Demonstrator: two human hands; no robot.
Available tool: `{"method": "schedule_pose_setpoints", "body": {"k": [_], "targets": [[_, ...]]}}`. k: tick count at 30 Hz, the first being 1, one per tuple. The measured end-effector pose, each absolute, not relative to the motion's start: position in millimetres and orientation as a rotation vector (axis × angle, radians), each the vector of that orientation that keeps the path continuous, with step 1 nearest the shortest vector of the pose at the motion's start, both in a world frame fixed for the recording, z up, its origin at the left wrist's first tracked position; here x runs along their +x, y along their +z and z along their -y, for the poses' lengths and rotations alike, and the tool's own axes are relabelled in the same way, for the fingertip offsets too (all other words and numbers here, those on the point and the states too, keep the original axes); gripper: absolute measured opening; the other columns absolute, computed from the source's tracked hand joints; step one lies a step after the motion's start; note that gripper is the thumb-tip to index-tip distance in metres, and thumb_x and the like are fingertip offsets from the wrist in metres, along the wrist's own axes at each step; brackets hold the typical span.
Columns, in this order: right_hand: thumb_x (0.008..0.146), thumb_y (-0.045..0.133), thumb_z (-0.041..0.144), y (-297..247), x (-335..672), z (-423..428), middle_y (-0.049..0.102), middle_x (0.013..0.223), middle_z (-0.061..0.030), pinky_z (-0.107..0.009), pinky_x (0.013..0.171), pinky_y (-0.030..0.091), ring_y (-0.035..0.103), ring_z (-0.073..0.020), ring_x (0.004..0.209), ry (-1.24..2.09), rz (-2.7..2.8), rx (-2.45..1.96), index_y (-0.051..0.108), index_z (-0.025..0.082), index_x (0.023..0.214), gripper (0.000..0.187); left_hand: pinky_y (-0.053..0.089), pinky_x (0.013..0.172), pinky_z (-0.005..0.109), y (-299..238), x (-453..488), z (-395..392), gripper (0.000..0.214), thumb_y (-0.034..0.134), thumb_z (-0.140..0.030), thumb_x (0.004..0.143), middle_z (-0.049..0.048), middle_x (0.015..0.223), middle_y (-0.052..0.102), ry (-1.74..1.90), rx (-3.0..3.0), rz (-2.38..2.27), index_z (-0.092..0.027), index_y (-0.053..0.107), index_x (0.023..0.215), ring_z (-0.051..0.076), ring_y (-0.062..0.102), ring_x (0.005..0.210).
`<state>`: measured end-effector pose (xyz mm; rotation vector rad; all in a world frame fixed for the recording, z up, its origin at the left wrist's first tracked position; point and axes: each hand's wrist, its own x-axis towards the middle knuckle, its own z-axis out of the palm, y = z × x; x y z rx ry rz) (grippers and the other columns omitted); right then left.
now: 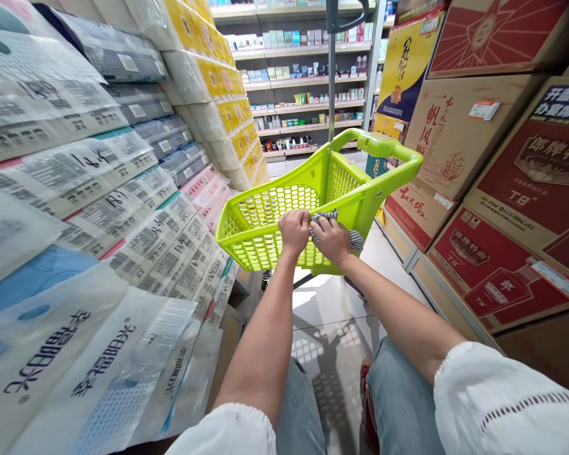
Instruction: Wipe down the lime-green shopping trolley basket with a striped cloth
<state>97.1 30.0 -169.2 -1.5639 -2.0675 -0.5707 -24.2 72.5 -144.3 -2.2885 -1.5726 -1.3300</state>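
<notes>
A lime green plastic shopping basket [275, 208] on wheels stands tilted in the aisle in front of me, its handle [389, 146] raised at the far side. My left hand [294, 230] is closed around the basket's near rim. Right beside it, my right hand [330, 240] presses a striped grey and white cloth [355, 239] against the same rim, fingers curled over the cloth. The basket looks empty inside. My knees in light jeans show at the bottom.
Stacked packs of tissue paper [90, 208] line the left side. Red and brown cardboard cartons [497, 189] are piled on the right. Shelves of small products [308, 82] close the aisle's far end. A grey pole [332, 76] rises behind the basket. The floor [327, 316] is pale tile.
</notes>
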Motion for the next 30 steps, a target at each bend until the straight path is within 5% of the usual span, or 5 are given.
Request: {"method": "schedule_pose_setpoints", "body": {"k": [15, 19, 30], "targets": [[0.087, 0.049, 0.036, -149.4, 172.1, -12.7, 0.056, 0.119, -0.0097, -0.035, 0.082, 0.036, 0.045, -0.0259, 0.102, -0.685, 1.828, -1.753, 0.054, 0.023, 0.123, 0.038, 0.033, 0.089, 0.038, -128.0, -21.7, -68.2, 0.038, 0.035, -0.037, 0.095, 0.0056, 0.080, 0.068, -1.165, -2.292, 1.680, -0.022, 0.064, 0.074, 0.022, 0.056, 0.086], [0.087, 0.049, 0.037, -152.6, 165.5, -19.2, 0.056, 0.120, -0.0104, -0.035, 0.084, 0.037, 0.045, -0.0265, 0.103, -0.643, 1.802, -1.762, 0.052, 0.021, 0.125, 0.041, 0.027, 0.101, 0.041, -117.9, 6.6, -65.7, 0.032, 0.035, -0.036, 0.095, 0.0081, 0.109, 0.065, -1.229, -2.247, 1.563, -0.023, 0.063, 0.102, 0.024, 0.051, 0.109], [0.088, 0.051, 0.034, -189.5, 163.7, -18.3, 0.060, 0.109, -0.0099, -0.035, 0.081, 0.038, 0.047, -0.0252, 0.100, -0.482, 2.047, -1.772, 0.057, 0.018, 0.115, 0.032, 0.033, 0.083, 0.034, -130.8, 30.5, -75.2, 0.036, 0.027, -0.037, 0.098, 0.0045, 0.093, 0.065, -1.300, -2.366, 1.594, -0.024, 0.059, 0.089, 0.021, 0.053, 0.092]]}}
